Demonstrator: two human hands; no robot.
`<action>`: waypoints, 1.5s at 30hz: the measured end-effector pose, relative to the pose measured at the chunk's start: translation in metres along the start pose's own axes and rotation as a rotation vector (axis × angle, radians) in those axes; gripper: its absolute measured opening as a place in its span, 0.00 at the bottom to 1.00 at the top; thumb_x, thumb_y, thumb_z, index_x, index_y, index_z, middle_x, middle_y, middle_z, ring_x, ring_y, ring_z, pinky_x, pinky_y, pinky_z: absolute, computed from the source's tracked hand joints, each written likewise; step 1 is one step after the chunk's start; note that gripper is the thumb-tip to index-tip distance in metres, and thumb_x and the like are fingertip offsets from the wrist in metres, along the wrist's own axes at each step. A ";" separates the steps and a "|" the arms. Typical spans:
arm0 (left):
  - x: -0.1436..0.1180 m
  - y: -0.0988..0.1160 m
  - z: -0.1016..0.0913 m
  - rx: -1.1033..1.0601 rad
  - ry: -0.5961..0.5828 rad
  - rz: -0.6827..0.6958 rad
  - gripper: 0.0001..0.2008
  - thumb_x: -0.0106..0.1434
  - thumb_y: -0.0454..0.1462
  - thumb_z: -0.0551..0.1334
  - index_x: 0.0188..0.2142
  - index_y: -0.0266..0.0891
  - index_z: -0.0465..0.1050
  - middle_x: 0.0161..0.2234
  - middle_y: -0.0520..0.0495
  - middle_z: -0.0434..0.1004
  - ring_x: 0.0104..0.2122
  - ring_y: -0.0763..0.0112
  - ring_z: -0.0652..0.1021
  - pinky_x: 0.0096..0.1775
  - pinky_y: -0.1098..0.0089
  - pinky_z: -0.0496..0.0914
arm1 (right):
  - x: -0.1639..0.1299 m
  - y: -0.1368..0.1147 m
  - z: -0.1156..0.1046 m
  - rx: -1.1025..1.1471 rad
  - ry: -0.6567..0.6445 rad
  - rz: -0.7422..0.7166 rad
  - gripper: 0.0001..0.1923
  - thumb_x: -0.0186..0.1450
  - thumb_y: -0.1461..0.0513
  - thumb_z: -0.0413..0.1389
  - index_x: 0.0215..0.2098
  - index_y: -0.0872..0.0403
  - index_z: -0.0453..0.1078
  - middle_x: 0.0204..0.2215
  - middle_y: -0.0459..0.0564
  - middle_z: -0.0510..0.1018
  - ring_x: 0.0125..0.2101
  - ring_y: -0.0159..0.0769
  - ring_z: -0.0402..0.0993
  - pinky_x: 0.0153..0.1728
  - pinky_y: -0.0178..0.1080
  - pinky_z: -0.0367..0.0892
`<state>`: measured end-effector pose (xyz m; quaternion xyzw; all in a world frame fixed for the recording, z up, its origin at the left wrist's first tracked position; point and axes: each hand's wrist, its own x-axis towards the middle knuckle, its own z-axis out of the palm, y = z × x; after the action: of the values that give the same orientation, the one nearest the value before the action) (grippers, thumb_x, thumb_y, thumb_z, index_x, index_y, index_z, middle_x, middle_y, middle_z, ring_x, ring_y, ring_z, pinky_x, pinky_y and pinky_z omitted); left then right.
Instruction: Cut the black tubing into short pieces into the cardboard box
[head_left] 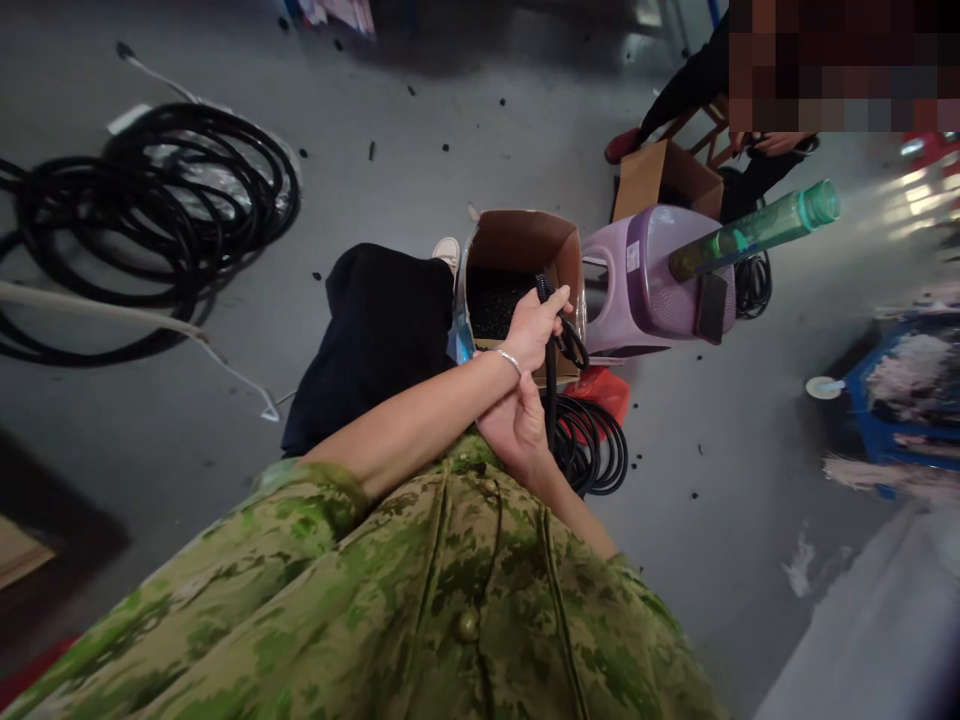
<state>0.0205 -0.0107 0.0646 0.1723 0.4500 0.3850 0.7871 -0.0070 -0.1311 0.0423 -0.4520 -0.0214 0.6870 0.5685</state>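
My left hand (pixel 536 325), a silver bracelet on its wrist, is closed around a thick black hose (pixel 550 385) above an open cardboard box (pixel 525 228). A short end and a loop of the hose stick out past its fingers. Small black pieces (pixel 495 305) lie inside the box. My right hand (pixel 517 425) is tucked under my left wrist, palm and thumb showing beside the hose. Most of its fingers are hidden by my left forearm, so whether it grips anything does not show. From my hands the hose runs down towards a black coil (pixel 600 450).
A purple plastic stool (pixel 645 290) bears a green bottle (pixel 772 230) and a dark phone-like object (pixel 711 308). Behind it sits another person beside a cardboard box (pixel 641 180). Large black coils (pixel 247 190) lie at left. A red bag (pixel 604 390) and blue rack (pixel 877 430) are at right.
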 end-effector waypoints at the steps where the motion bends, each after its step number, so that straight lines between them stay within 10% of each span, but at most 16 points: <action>1: 0.000 0.000 0.000 0.003 -0.001 0.012 0.12 0.64 0.42 0.66 0.37 0.38 0.67 0.27 0.55 0.71 0.18 0.86 0.62 0.24 0.80 0.60 | -0.003 0.003 0.002 0.001 -0.038 0.010 0.26 0.58 0.45 0.60 0.50 0.49 0.72 0.48 0.49 0.79 0.59 0.45 0.68 0.58 0.52 0.70; 23: -0.005 0.017 0.020 -0.253 -0.020 0.003 0.08 0.66 0.38 0.65 0.35 0.37 0.66 0.25 0.57 0.68 0.18 0.87 0.61 0.24 0.79 0.58 | -0.006 0.013 0.008 -0.015 0.044 -0.135 0.32 0.48 0.47 0.70 0.46 0.53 0.73 0.45 0.53 0.82 0.57 0.48 0.72 0.58 0.50 0.68; 36: 0.000 0.021 0.010 -0.217 -0.062 -0.056 0.09 0.66 0.37 0.65 0.33 0.37 0.65 0.24 0.57 0.68 0.17 0.87 0.60 0.23 0.79 0.58 | 0.002 0.020 0.004 -0.290 -0.144 -0.098 0.33 0.50 0.38 0.64 0.41 0.55 0.75 0.38 0.53 0.83 0.49 0.48 0.76 0.49 0.45 0.73; 42: 0.006 0.021 -0.022 -0.036 -0.219 -0.080 0.11 0.64 0.35 0.65 0.30 0.36 0.64 0.23 0.56 0.69 0.16 0.87 0.60 0.21 0.80 0.56 | -0.020 -0.021 -0.015 -0.812 -0.247 -0.151 0.22 0.58 0.45 0.63 0.41 0.53 0.78 0.38 0.49 0.83 0.40 0.39 0.78 0.46 0.41 0.72; 45: 0.014 0.018 -0.040 0.081 -0.310 -0.129 0.12 0.63 0.35 0.67 0.28 0.36 0.64 0.22 0.55 0.69 0.15 0.86 0.59 0.20 0.79 0.55 | -0.036 -0.054 -0.039 -0.975 -0.071 -0.331 0.15 0.64 0.51 0.59 0.39 0.52 0.79 0.38 0.51 0.83 0.37 0.37 0.78 0.44 0.40 0.72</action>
<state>-0.0170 0.0091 0.0464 0.2321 0.3484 0.2840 0.8626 0.0572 -0.1598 0.0696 -0.6315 -0.4296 0.5128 0.3920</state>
